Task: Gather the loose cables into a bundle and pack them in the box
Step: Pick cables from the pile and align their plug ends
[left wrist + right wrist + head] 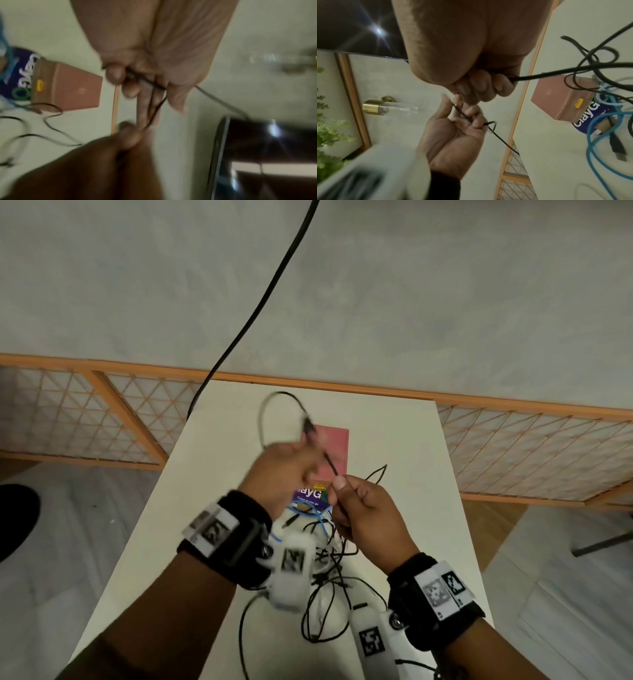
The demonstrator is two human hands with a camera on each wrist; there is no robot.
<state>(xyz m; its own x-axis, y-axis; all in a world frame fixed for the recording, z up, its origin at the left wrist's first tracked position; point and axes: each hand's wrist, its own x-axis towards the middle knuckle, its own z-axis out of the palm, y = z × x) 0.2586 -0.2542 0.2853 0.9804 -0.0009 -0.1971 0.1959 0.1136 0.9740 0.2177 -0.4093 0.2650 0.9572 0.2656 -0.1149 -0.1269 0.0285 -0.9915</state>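
A thin black cable [329, 461] runs taut between my two hands above the white table [404, 460]. My left hand [306, 455] grips it, thumb and fingers [116, 75] curled round the strand, and a loop [270, 405] arcs up beyond the hand. To the right, my right hand [339, 487] pinches the same cable in a fist [484, 88]. The pink box [334, 445] lies closed on the table beneath both hands, partly hidden, with a purple label [310, 495] at its near end. A tangle of black, white and blue cables [329, 563] lies nearer me.
A thick black cord [274, 289] hangs down from above to the table's far left corner. A wooden lattice screen [113, 412] stands behind the table. A blue cable [594, 142] and a USB plug [619, 152] lie by the box. Bare tabletop shows to the right.
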